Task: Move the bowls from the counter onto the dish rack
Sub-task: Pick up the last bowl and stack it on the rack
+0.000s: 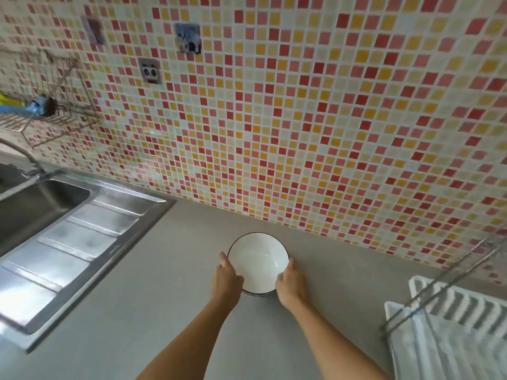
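A white bowl [258, 260] with a thin dark rim stands on the grey counter [164, 297], close to the tiled wall. My left hand [226, 281] wraps its left side, fingers curled around the rim. My right hand [290, 286] presses against its right side. Both hands grip the bowl, which appears to rest on the counter. The dish rack [439, 283], a metal wire frame over a white ribbed drain tray [463, 308], sits at the right edge of the view.
A steel sink [35, 204] with a ribbed drainboard [71, 242] fills the left. A tap [24, 154] curves over it. A wire wall shelf [55, 105] holding a blue object hangs upper left. Mosaic tiles [301, 119] cover the wall behind.
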The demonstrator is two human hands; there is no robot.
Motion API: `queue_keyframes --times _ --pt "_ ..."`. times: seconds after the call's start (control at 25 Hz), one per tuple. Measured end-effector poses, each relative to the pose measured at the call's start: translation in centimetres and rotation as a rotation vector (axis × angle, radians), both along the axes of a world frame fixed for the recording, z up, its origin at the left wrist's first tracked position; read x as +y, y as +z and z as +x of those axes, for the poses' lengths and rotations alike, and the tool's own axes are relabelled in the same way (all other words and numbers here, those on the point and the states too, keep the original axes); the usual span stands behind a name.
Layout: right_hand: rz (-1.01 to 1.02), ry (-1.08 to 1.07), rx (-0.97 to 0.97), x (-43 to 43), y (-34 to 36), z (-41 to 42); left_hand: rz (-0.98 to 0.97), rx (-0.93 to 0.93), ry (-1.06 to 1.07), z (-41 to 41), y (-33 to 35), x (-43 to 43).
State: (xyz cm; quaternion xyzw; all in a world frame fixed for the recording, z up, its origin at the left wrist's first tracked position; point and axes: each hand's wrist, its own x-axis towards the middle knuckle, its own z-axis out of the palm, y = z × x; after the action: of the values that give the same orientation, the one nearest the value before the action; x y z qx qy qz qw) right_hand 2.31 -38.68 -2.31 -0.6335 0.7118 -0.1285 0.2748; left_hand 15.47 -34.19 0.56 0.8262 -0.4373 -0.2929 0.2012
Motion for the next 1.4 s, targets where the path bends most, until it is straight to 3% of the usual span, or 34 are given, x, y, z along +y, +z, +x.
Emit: queue_keyframes --times 0.28,0.68,0.96,1.16,1.4 --pt "-0.241 0.044 -0.116 8.9 6.3 -1.7 -0.210 -0.013 0.014 -0.6 6.1 7.6" --pt "-0.567 0.016 -0.462 24.9 22.3 -6.0 -0.755 -0.004 0.025 -4.8 20.7 22.9" --pt "-0.836 -0.018 -0.590 30.3 33.5 -12.8 -1.206 0.097 -0.124 -11.7 29.9 28.1" --pt "-0.977 -0.028 -0.749 32.1 38.5 -20.5 -1.368 0.197 -0.264 -19.1 34.5 28.5" --pt "-0.833 -0.067 -0.951 31.7 41.5 -32.2 -1.387 0.347 -0.420 -29.0 36.3 26.2"
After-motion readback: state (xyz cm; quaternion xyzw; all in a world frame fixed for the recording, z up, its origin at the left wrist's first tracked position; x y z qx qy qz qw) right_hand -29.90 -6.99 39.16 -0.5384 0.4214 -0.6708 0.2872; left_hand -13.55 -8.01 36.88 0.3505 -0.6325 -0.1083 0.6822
